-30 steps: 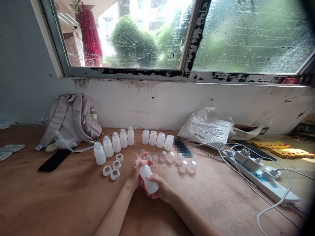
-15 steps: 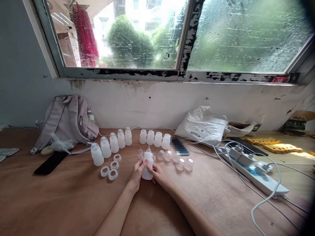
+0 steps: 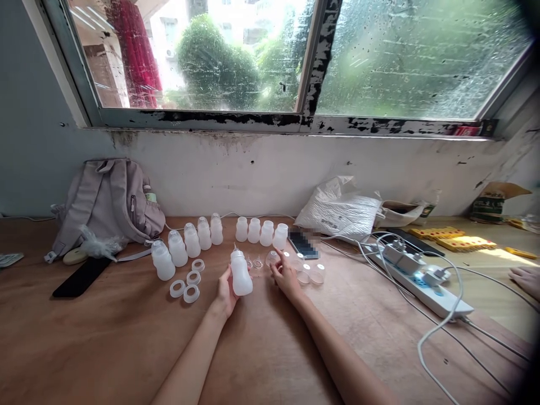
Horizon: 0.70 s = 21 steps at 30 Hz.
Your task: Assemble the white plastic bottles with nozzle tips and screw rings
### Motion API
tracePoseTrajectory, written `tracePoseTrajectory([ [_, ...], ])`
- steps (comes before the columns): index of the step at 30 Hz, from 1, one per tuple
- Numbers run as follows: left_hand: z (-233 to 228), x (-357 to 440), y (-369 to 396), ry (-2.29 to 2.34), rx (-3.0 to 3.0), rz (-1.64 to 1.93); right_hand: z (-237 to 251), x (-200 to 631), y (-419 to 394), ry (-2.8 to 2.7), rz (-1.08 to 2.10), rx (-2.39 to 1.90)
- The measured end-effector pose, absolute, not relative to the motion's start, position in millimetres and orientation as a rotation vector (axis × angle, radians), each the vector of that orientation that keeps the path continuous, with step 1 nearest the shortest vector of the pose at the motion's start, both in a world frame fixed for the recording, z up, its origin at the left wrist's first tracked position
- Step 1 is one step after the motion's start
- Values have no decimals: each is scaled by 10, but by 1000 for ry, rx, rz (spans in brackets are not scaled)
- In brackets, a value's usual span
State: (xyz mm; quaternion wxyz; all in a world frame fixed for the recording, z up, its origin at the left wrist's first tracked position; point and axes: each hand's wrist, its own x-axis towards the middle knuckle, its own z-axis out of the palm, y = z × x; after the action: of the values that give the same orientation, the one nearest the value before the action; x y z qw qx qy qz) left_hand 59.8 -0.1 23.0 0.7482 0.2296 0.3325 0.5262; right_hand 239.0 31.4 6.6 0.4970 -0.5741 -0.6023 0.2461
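My left hand (image 3: 228, 292) is closed around a frosted white baby bottle (image 3: 242, 277), which is tilted slightly and has a clear teat on top. My right hand (image 3: 287, 277) reaches over the clear dome caps (image 3: 317, 274), fingers apart and index finger stretched out. Its fingertips are at the leftmost cap (image 3: 271, 259); I cannot tell whether they touch it. Small clear teats (image 3: 257, 262) lie between the two hands. Left of them are several white screw rings (image 3: 191, 293). A row of capped bottles (image 3: 178, 250) stands behind the rings, and uncapped bottles (image 3: 266, 233) stand farther right.
A backpack (image 3: 109, 197) and a black phone (image 3: 80, 278) are at the left. Behind the caps lie another phone (image 3: 304, 246) and a silver bag (image 3: 340, 211). A power strip (image 3: 422, 287) with trailing cables occupies the right. Another person's hand (image 3: 527, 280) rests at the right edge.
My right hand has left the bottle and moved right to the clear caps. The left hand keeps the bottle, now tilted and slightly raised. Another person's hand has appeared at the right edge.
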Motion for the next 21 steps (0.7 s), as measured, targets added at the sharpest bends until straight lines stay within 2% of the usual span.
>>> tracePoseTrajectory([
  [6, 266, 601, -36, 748, 569, 1143, 18, 2427, 323, -1487, 372, -1494],
  [11, 318, 618, -83, 872, 753, 1142, 73, 2417, 289, -1397, 381, -1478],
  [17, 239, 739, -116, 971, 1246, 1230, 276, 2394, 205, -913, 918, -1061],
  [21, 227, 789, -168, 1018, 1496, 1203, 385, 2365, 118, -860, 1000, -956],
])
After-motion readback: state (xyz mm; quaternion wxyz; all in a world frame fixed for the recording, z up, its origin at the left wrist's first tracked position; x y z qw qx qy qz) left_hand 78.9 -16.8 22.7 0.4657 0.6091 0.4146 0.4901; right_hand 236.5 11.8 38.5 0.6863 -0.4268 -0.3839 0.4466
